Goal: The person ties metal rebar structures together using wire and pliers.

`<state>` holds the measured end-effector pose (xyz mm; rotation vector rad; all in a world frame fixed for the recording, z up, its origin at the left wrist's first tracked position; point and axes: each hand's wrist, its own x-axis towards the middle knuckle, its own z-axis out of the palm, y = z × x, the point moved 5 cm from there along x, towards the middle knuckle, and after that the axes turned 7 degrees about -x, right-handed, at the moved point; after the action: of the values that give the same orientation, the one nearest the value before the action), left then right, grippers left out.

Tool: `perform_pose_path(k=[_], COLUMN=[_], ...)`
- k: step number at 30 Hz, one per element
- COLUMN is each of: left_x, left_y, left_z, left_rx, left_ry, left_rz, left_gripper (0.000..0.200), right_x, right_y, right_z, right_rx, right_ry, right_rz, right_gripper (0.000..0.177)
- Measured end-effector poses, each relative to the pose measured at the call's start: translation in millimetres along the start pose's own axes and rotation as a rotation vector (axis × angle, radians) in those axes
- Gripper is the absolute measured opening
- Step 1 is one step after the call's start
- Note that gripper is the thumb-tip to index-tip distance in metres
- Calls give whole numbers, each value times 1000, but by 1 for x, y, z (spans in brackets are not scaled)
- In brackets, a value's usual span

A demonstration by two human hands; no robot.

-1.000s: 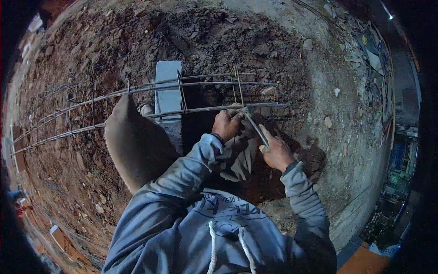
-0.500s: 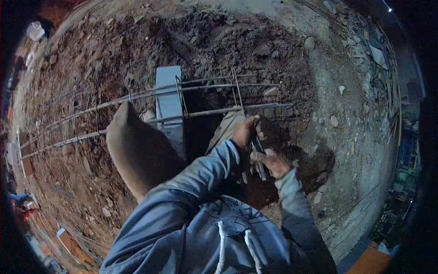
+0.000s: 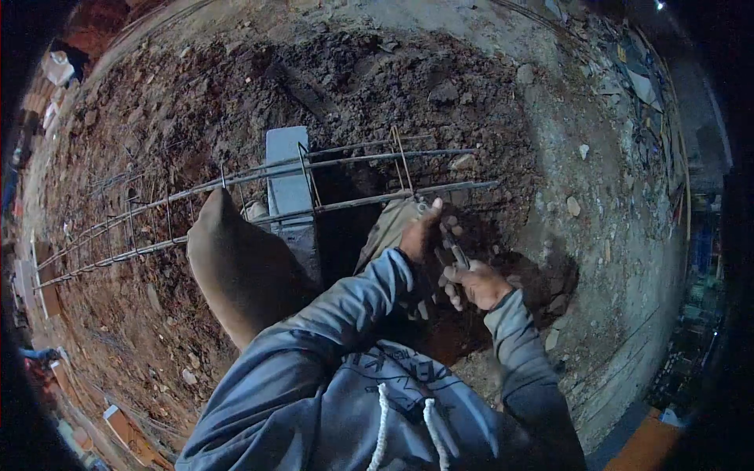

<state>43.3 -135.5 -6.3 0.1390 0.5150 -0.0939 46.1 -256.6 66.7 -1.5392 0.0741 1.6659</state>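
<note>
Left hand [image 3: 420, 228] pinches the end stirrup joint on the long grey steel rebar cage [image 3: 361, 162]. Right hand's [image 3: 477, 284] grip is closed on thin metal pincers [image 3: 454, 253]; this tie looks unfinished.

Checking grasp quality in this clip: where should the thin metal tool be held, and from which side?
By its lower end, from the right and below, as the right hand does. The metal tool slants up-left toward the near rebar, so its tip is free beside the left hand.
</note>
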Motion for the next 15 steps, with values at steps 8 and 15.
perform_pose_path(k=[8,15], left_x=[13,18], left_y=[-8,-3], left_z=[5,-10], left_rx=[-158,127], left_ry=[143,146], left_rz=[144,147], left_gripper=[51,68], right_x=[-27,-12], right_y=[-27,-12], right_z=[19,13], right_rx=[-1223,-1350], right_ry=[757,1091], right_rz=[0,-200], right_gripper=[68,48])
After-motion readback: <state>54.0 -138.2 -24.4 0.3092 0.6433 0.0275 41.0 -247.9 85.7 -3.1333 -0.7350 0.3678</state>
